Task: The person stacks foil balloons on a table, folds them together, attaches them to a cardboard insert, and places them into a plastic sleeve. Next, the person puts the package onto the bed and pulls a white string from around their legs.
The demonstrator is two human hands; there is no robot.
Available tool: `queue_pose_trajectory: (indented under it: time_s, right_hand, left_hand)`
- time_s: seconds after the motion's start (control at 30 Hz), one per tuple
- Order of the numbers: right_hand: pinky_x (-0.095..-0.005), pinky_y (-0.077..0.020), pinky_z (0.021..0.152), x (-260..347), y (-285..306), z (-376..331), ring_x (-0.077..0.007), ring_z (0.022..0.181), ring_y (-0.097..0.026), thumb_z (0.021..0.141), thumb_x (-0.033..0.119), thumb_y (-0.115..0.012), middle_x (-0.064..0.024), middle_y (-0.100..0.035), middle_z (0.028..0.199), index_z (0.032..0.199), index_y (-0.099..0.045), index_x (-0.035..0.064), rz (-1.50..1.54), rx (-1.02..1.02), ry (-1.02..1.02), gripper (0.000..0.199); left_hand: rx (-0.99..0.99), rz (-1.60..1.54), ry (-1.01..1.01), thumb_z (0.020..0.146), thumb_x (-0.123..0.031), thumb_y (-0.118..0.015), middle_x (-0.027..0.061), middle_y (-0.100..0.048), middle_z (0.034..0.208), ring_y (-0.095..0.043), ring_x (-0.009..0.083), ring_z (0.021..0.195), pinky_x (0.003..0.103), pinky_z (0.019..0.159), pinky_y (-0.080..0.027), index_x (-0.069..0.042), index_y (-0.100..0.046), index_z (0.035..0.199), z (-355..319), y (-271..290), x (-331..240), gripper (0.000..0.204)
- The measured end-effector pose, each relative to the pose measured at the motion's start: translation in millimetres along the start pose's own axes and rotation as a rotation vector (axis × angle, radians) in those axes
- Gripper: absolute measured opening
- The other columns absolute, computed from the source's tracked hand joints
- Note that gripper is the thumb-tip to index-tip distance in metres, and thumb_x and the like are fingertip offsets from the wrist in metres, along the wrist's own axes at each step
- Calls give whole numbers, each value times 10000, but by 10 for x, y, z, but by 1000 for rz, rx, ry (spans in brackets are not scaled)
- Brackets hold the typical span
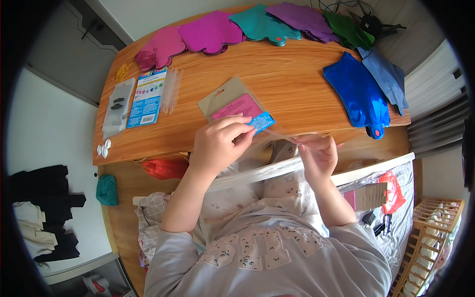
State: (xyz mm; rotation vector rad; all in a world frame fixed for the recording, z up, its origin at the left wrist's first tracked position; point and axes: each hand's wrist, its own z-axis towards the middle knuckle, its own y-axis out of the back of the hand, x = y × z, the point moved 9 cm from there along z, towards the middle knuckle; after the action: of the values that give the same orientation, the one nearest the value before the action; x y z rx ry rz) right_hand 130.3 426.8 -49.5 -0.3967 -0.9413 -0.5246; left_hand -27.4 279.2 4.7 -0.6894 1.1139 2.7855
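My left hand (217, 141) pinches a clear plastic packet (236, 101) with a pink insert and a small blue label (261, 121), at the near edge of the wooden table (277, 79). My right hand (316, 154) is closed on the packet's clear loose end, just below the table edge. The packet lies tilted, its far end resting on the table.
Flat foil balloons line the far edge: pink (158, 47), magenta (210, 32), teal (262, 24), purple (302, 17), green (346, 29); two blue ones (358, 94) lie at right. A printed card packet (147, 96), clear straws (171, 89) and a clear bag (118, 106) sit at left.
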Motion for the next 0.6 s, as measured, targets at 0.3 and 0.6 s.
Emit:
queue_pose_trajectory:
  time_s: [0.3,0.6]
  right_hand:
    - [-353,-521,817,286,-109,56,-251,959,-688,847,-69,-730,-119,-740,1001,911,-489,62,-573,-111,286,281]
    - [-423,-457,916,251,-150,-92,-298,988,-679,806,-29,-744,-54,-741,1027,949,-597,76,-707,-57,461,230]
  left_hand:
    - [-107,55,-35,763,-125,-822,-5,-746,887,-741,187,809,315,665,-592,-104,-742,823,-37,46,-416,102]
    - [287,-23,169,794,-479,-782,154,-544,1414,-495,342,1326,493,1113,-377,-107,-584,1373,-68,-156,-146,716]
